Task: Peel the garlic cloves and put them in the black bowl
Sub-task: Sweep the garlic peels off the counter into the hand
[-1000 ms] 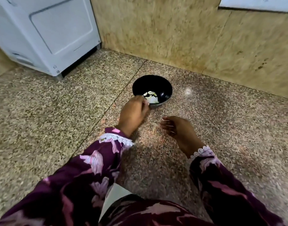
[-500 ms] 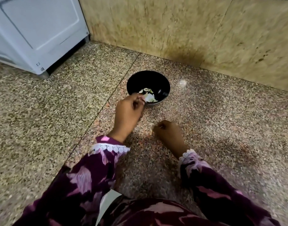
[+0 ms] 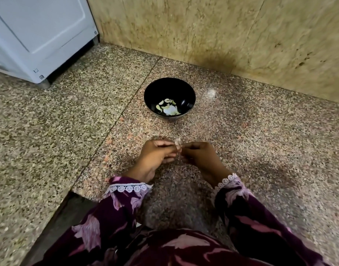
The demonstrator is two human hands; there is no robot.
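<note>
Both hands meet low over the speckled pink-and-grey granite counter [image 3: 260, 150], near its front edge. The left hand [image 3: 155, 156] comes in from the left, its fingers [image 3: 164, 144] curled and pinched together on a small, pale garlic clove [image 3: 178, 144] with papery skin. The right hand [image 3: 201, 156] faces it from the other side, its fingers [image 3: 188, 145] also curled and closed on the same clove, so the clove sits clamped between the fingertips of both hands, with a bit of skin sticking up above them. How much of the clove is already bare is too small to tell.

The round black bowl [image 3: 169, 87] stands upright on the counter, further back from the hands and well apart from them, close to the mottled beige stone wall [image 3: 222, 31]. At its bottom lies a small heap of pale peeled garlic cloves [image 3: 167, 108], some greenish-white, one larger and whiter.

Both wrists wear dark purple floral sleeves [image 3: 111, 217] with white lace trim at the cuffs. A white appliance with a panelled side [image 3: 40, 35] stands on the counter in the far left corner, against the wall.
</note>
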